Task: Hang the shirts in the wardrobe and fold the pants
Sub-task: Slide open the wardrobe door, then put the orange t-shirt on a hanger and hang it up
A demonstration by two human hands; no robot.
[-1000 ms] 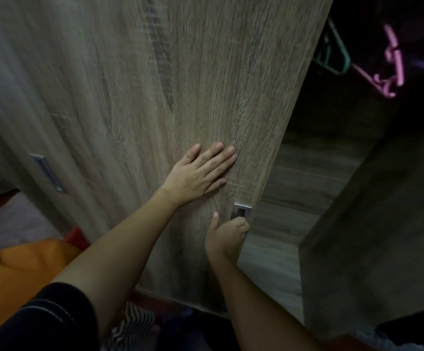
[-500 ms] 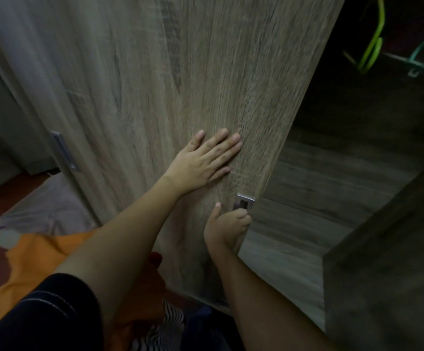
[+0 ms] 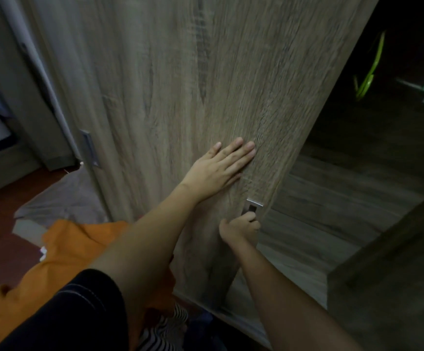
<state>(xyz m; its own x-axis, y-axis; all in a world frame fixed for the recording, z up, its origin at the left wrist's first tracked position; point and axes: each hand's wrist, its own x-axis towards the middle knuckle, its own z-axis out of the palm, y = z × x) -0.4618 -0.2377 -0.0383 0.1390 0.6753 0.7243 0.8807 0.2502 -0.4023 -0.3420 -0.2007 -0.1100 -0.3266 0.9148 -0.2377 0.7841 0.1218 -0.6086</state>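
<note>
We've slid the grey-brown woodgrain wardrobe door (image 3: 180,110) further left: left hand (image 3: 218,171) flat, fingers spread; right hand (image 3: 241,228) hooked in metal recessed handle (image 3: 252,207). Orange shirt (image 3: 61,252) waits lower left; opening widening for hanging.

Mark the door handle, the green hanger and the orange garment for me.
Door handle (image 3: 252,208): head view, on its metal recess above the right hand's fingers.
Green hanger (image 3: 369,77): head view, on its lower loop inside the wardrobe.
Orange garment (image 3: 74,252): head view, on its upper fold.
</note>
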